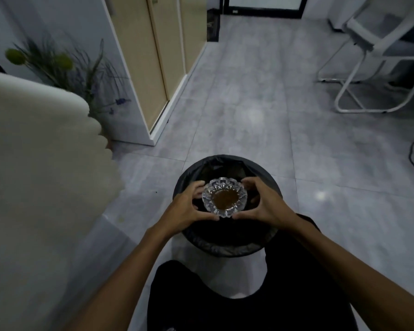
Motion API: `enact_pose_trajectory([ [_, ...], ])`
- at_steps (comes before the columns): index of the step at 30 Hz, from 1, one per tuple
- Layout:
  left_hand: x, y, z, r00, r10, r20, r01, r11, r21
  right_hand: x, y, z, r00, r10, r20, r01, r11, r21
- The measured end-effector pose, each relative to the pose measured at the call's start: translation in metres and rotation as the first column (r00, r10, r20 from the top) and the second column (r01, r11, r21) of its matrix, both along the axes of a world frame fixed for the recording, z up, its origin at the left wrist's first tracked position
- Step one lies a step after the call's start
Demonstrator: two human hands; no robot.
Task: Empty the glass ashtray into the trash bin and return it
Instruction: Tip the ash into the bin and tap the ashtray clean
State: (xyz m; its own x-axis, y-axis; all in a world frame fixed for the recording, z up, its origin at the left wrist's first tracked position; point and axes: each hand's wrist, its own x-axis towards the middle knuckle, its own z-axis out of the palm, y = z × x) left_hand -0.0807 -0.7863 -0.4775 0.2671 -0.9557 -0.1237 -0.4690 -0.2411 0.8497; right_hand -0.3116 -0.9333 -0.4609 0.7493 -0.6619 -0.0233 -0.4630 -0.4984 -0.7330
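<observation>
- Glass ashtray (224, 196): upright, brown residue inside, held directly over the trash bin (189, 174)
- Left hand (187, 206), right hand (264, 203): both clamped on its rim, opposite sides
- Risk: smooth glass slipping during tipping, dropping into the bin; residue possibly spilling past the rim

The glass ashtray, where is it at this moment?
In the head view, the glass ashtray sits low and centre, held upright between the left hand and right hand, directly above the black-lined trash bin.

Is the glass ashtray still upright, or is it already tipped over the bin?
Upright. The glass ashtray faces up, brown contents visible inside, held level by left hand and right hand above the trash bin.
</observation>
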Motion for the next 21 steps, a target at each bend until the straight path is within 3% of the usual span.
enact_pose_trajectory([
  [7,0.000,0.006,0.004,0.996,0.055,-0.066,-0.054,0.998,0.020,0.003,0.004,-0.008,0.999,-0.041,-0.008,0.041,0.996,0.081],
  [14,-0.002,-0.014,0.013,0.960,0.156,0.231,-0.169,0.985,0.039,0.034,0.010,-0.007,0.986,-0.162,0.039,0.152,0.971,0.182],
  [18,-0.003,-0.030,0.020,0.942,0.221,0.253,-0.236,0.971,0.032,0.048,0.004,-0.010,0.969,-0.238,0.063,0.227,0.963,0.144],
  [21,0.001,-0.038,0.022,0.934,0.225,0.277,-0.264,0.958,0.109,0.052,0.000,-0.011,0.967,-0.253,0.028,0.248,0.962,0.113],
])
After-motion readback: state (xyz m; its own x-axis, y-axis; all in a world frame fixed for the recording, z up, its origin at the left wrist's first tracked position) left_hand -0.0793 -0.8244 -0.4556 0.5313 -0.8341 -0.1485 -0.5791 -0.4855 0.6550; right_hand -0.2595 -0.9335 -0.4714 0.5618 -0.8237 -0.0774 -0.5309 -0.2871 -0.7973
